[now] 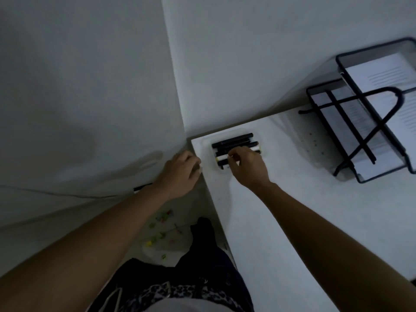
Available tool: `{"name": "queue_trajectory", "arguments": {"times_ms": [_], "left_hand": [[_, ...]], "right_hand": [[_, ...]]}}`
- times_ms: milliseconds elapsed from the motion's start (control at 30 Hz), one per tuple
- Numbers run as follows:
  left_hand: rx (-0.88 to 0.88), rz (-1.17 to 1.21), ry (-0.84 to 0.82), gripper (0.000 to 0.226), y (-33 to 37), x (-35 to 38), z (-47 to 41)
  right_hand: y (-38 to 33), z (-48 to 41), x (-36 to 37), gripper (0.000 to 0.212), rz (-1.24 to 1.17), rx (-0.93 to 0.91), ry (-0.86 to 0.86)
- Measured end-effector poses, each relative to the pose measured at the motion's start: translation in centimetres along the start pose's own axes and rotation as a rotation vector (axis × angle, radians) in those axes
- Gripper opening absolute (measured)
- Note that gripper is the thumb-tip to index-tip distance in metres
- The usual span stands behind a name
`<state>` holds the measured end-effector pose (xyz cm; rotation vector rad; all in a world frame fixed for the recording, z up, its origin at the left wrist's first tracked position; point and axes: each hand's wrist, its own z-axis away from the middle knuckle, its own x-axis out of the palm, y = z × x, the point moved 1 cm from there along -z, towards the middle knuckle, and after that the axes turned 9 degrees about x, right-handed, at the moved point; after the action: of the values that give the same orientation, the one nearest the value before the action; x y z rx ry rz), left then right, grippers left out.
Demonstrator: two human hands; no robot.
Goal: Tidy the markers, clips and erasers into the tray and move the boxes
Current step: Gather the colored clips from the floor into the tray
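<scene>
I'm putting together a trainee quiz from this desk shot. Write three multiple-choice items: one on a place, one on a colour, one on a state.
1. Where does the tray of markers sit?
A) on the floor
B) at the table's far corner
C) on a shelf

2. What colour is the wire rack?
A) black
B) red
C) yellow

3. What is the right hand doing?
A) lying flat on the table
B) hanging at the side
C) curling its fingers on the markers

1 B: the tray sits in the table's corner.
2 A: its wires are black.
3 C: its fingers curl over markers in the tray.
</scene>
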<state>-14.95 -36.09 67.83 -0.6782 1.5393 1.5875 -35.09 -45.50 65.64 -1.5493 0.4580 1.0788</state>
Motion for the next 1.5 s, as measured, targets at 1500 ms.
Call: {"name": "queue_trajectory", "arguments": {"times_ms": [1500], "left_hand": [[-0.634,0.432,0.012,0.029,-39.1,46.2,33.3]], "right_hand": [[7.9,28.4,66.0,0.045,-0.169,0.545,-0.531]]}}
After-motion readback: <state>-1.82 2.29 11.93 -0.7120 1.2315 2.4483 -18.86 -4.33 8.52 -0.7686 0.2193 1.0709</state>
